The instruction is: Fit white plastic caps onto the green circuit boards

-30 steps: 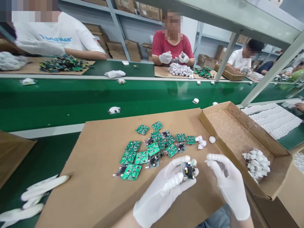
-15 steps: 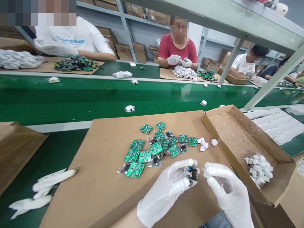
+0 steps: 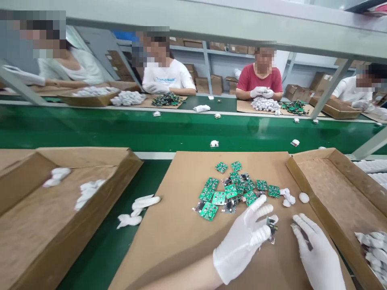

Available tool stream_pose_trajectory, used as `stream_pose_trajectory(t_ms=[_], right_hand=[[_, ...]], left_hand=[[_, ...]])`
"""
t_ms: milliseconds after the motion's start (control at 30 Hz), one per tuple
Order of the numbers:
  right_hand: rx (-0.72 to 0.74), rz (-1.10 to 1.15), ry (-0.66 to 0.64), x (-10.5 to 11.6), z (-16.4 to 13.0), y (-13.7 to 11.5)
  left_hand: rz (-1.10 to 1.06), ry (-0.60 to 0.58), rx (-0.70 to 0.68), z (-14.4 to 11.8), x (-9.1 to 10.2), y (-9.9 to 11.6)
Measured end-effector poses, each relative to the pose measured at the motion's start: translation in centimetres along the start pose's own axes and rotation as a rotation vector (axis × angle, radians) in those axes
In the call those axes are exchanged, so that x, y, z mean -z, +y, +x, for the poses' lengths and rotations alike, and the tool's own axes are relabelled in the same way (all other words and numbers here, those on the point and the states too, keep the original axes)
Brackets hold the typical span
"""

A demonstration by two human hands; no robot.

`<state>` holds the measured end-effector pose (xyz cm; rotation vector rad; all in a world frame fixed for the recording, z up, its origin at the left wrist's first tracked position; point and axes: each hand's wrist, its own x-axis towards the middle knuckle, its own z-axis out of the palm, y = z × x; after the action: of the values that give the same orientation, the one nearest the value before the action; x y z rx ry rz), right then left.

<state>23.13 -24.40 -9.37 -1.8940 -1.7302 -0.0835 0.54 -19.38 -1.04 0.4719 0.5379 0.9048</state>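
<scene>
My left hand [image 3: 242,241], in a white glove, is clamped on a small board [image 3: 271,228]: thumb and fingers pinch it at its left edge and hold it just above the cardboard sheet [image 3: 181,233] that covers my part of the tabletop. The board stands on edge, with dark parts on it; I cannot make out more, as it is blurred. My right hand [image 3: 317,257], gloved too, is just beside the board and apart from it, fingers spread and loosely bent, holding nothing that I can see.

Just beyond my left hand lies a heap of green boards [image 3: 234,191], some face up, some overlapping. To the right of the heap are a few white caps [image 3: 292,197], near the wall of an open box [image 3: 329,193]. More white pieces [image 3: 373,245] lie in that box's near corner. On my left stands another box [image 3: 75,213] with white bits in it, and between it and the sheet lie loose finger cots [image 3: 139,209] on the green surface.

Past the sheet runs a green belt [image 3: 121,129] with single pieces spaced along it. Across it, other people sit with gloved hands at their own heaps.
</scene>
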Motion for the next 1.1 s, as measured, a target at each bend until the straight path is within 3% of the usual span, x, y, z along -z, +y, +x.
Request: stream_pose_trajectory(t_ms=[67,167,233,400,533,667,733,867,1033,1100], right_hand=[[0.047,-0.112,-0.044,-0.7,-0.4,0.0],[0.294,-0.186,-0.197,-1.5,-1.1,-0.4],[0.38,-0.2,-0.219,-1.9,-1.3,-0.6],[0.157,-0.314,-0.137,-1.8,-1.4,0.3],[0.164,-0.36,-0.235,-1.4,-1.5,0.8],[0.072,-0.428,-0.146,-1.3,-1.0,-0.3],[0.106,-0.433,-0.12,-1.5,-1.1,-1.2],[0.224,-0.388,-0.21,-1.8,-1.6,-1.6],[0.078,-0.307,-0.131,-2.0,-1.5,-0.6],[0.113,-0.261,-0.171,-2.3,-1.8,-0.8]], left_hand=[[-0.01,-0.025,0.007,0.2,0.1,-0.2],[-0.041,-0.033,0.042,0.6,0.3,-0.7],[-0.06,-0.011,0.069,0.8,0.5,-0.9],[-0.056,-0.001,0.097,0.9,0.7,-0.8],[0.003,0.033,0.087,0.8,0.8,-0.7],[0.02,0.054,0.106,1.0,1.0,-0.7],[0.011,0.061,0.11,1.1,0.9,-0.5],[-0.028,0.056,0.114,1.0,0.6,-0.3],[-0.055,0.041,0.107,1.0,0.5,-0.4],[-0.059,0.048,0.116,1.0,0.7,-0.5]])
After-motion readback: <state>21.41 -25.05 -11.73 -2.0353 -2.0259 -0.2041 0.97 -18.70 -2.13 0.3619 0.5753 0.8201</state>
